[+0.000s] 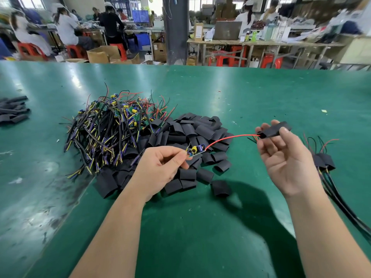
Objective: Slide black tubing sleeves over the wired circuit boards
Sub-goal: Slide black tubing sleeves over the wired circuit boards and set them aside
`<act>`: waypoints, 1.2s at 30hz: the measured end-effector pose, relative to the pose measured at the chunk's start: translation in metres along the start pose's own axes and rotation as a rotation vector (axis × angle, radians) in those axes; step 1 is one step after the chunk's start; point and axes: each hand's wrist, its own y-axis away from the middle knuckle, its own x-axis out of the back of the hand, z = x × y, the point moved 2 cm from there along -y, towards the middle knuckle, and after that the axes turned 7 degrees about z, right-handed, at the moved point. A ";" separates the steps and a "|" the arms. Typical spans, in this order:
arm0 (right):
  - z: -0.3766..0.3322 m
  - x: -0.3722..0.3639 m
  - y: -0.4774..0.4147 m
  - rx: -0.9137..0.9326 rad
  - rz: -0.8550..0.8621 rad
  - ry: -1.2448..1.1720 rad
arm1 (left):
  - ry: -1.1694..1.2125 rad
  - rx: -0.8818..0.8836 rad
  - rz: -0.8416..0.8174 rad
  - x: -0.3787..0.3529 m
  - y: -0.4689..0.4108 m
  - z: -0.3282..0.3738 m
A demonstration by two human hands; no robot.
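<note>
My left hand (160, 167) pinches a small circuit board (195, 151) with yellow and blue parts, held above the sleeve pile. A red wire (230, 137) runs from that board to the right into a black tubing sleeve (275, 129). My right hand (285, 155) holds this sleeve between thumb and fingertips, palm up. The wire's end enters the sleeve's left opening. A heap of wired circuit boards (112, 127) lies at centre left. Loose black sleeves (192, 153) are piled beside it.
Sleeved boards with black cables (325, 163) lie at the right of the green table (220, 227). More black tubing (14, 112) lies at the far left edge. Behind the table are people on red stools, cardboard boxes and a pillar.
</note>
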 end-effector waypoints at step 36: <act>0.051 -0.036 0.051 -0.154 -0.226 0.299 | -0.015 0.015 -0.070 -0.022 0.009 0.005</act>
